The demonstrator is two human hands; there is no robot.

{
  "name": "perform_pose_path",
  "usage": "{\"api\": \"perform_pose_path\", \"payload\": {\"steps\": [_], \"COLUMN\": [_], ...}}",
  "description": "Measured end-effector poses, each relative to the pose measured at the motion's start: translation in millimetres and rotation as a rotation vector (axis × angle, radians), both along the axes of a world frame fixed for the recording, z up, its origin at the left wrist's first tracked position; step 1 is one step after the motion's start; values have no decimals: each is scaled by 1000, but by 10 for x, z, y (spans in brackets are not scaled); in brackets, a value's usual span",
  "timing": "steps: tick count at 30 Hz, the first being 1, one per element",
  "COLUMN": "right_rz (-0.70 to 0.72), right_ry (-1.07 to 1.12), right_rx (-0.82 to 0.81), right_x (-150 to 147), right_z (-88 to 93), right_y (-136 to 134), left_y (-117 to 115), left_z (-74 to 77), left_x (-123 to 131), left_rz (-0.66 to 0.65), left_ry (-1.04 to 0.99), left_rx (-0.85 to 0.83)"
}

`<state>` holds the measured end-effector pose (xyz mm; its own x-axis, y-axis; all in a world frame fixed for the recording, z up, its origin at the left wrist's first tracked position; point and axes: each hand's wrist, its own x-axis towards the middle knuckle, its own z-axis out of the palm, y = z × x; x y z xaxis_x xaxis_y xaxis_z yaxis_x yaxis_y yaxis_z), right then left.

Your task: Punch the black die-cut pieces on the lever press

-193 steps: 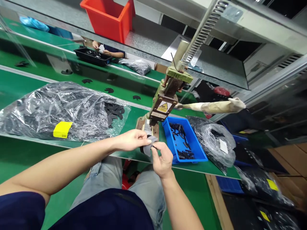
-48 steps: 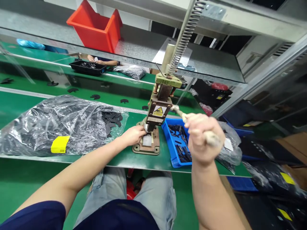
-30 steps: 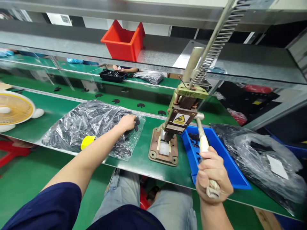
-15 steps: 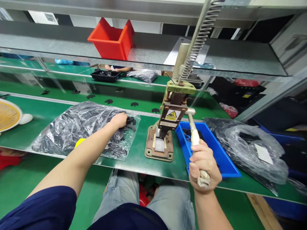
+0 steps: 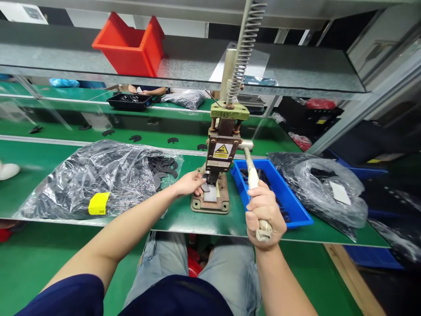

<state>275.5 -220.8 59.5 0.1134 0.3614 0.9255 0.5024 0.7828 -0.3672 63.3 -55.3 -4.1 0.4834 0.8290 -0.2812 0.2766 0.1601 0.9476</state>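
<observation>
My left hand (image 5: 191, 183) pinches a small dark curved part (image 5: 205, 187) at the base of a hand press (image 5: 222, 151), just over the pale block (image 5: 210, 193) under the ram. My right hand (image 5: 265, 215) is wrapped round the wrapped lever handle (image 5: 252, 175) on the press's right side. To the left lies a clear plastic bag (image 5: 88, 175) full of dark curved parts, with several of them (image 5: 162, 166) showing at its mouth. A blue bin (image 5: 292, 206) with dark parts in it stands right of the press, partly behind my right hand.
A red bin (image 5: 131, 50) sits on the shelf above. Several dark curved parts (image 5: 135, 138) lie in a row on the green strip behind the bag. Another plastic bag (image 5: 329, 188) rests at the right. Across the bench, a person's hands show near a black tray (image 5: 130, 102).
My left hand has moved right, from the mouth of the bag to the press base, with a dark curved part in its fingers. My right hand stays on the lever. The view has shifted.
</observation>
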Motion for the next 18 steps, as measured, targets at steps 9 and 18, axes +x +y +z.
{"api": "perform_pose_path", "payload": {"steps": [9,18], "right_rz": [6,-17], "right_ry": [30,44], "right_rx": [8,31], "right_x": [-30,-56], "right_z": [1,25], "right_y": [8,25], "left_y": [157,202], "left_z": [40,93], "left_x": [152,201], "left_rz": [-36,-95], "left_ry": [150,164], "left_rx": [-36,-35]}}
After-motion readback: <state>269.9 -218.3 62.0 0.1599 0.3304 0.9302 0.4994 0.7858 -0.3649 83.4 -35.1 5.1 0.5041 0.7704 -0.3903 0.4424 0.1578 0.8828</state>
